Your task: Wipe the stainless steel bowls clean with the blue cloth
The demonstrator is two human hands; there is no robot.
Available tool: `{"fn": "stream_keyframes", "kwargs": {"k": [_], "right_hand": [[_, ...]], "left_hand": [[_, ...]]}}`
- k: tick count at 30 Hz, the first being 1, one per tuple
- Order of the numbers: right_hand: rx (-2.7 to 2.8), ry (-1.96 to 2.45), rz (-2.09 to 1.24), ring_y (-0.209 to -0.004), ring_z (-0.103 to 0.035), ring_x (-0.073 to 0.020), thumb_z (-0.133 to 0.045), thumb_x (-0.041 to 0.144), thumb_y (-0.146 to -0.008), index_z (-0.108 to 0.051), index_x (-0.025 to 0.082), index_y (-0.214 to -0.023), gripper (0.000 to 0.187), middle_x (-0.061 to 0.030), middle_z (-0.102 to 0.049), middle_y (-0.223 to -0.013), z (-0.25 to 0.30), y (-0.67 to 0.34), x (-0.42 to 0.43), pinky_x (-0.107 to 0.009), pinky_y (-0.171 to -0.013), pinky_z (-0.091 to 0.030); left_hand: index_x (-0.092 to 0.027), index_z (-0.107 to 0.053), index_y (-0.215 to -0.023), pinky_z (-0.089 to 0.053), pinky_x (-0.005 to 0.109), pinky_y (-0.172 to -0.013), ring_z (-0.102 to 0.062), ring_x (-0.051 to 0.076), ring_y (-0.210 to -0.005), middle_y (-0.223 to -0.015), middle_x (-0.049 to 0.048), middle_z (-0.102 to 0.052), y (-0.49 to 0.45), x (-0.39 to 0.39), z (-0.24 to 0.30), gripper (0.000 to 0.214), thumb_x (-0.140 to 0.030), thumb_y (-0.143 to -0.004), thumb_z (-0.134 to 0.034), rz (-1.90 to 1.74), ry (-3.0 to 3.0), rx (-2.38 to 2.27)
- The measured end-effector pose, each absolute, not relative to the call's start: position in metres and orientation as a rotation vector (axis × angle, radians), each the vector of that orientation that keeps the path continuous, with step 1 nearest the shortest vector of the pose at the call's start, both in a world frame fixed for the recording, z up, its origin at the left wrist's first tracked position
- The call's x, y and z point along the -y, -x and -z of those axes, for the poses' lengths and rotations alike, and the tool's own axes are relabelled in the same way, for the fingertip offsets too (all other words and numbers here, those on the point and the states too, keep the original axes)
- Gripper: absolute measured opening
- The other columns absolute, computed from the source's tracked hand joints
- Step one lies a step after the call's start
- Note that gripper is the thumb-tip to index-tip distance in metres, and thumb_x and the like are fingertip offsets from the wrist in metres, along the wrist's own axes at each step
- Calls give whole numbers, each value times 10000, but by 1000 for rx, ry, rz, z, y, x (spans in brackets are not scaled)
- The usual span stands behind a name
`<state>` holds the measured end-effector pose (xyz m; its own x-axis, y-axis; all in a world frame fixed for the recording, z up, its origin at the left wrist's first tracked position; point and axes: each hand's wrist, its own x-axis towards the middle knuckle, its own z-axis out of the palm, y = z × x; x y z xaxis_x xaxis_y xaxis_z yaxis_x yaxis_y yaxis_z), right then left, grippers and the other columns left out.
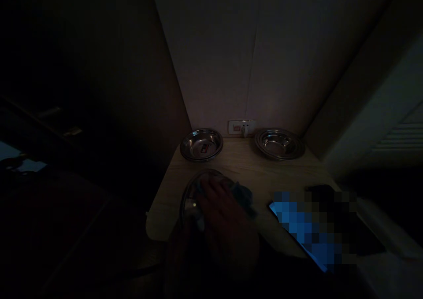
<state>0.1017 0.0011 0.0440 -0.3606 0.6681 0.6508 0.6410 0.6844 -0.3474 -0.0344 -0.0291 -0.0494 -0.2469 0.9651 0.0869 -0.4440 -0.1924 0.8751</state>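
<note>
In dim light, a shiny metal dish is at the near side of the small wooden table, partly covered by my hands. Over it, my right hand presses a blue-green cloth against its surface, fingers together. The cloth sticks out past the fingers on the right. My left hand is at the dish's near left edge, mostly lost in shadow, so its fingers are hard to make out.
A metal dish with a label stands at the table's back left, stacked metal dishes at the back right. Between them a socket sits on the wall. A lit phone and a dark blurred object lie on the right.
</note>
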Motion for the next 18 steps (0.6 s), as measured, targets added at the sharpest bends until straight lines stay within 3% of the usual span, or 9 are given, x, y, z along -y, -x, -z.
{"fn": "stream_keyframes", "kwargs": {"k": [4,7,10,13,18], "right_hand": [[2102,866,98,-1319,-387,-202,-379,164,-946,-607,181,-1178,326,-22,-550,-1324,-16,-105,23,-396,-1042,-423],[2018,923,27,-1260,-469,-192,-352,167,-962,-583,202,-1225,352,-50,-572,-1299,4,-126,29,-350,-988,-476],[1755,1144,-162,-1128,-592,-185,-376,184,-954,-518,237,-1300,378,-62,-623,-1233,9,-150,24,-308,-895,-541],[1498,1354,-323,-984,-671,-200,-448,278,-938,-585,265,-1221,315,-36,-689,-1115,3,-163,22,-317,-814,-582],[1290,1494,-421,-899,-697,-239,-479,419,-901,-676,225,-1089,334,-60,-724,-1010,-1,-168,29,-356,-753,-602]], "left_hand": [[-226,-671,-912,-497,367,-905,-588,216,-1066,-1103,62,-663,37,24,35,159,-325,-791,-643,-1693,-812,-968],[-184,-590,-1109,-488,423,-876,-583,197,-1024,-1188,90,-588,36,19,21,298,-356,-873,-530,-1702,-785,-997],[-191,-551,-1168,-490,420,-859,-574,199,-1019,-1213,91,-558,35,15,9,331,-353,-882,-516,-1707,-753,-1011],[-201,-555,-1166,-485,420,-870,-567,201,-1031,-1230,90,-549,37,13,4,322,-349,-883,-513,-1700,-733,-1016],[-207,-571,-1186,-439,479,-956,-539,242,-1132,-1255,96,-574,43,18,6,370,-392,-868,-525,-1659,-699,-1024]]}}
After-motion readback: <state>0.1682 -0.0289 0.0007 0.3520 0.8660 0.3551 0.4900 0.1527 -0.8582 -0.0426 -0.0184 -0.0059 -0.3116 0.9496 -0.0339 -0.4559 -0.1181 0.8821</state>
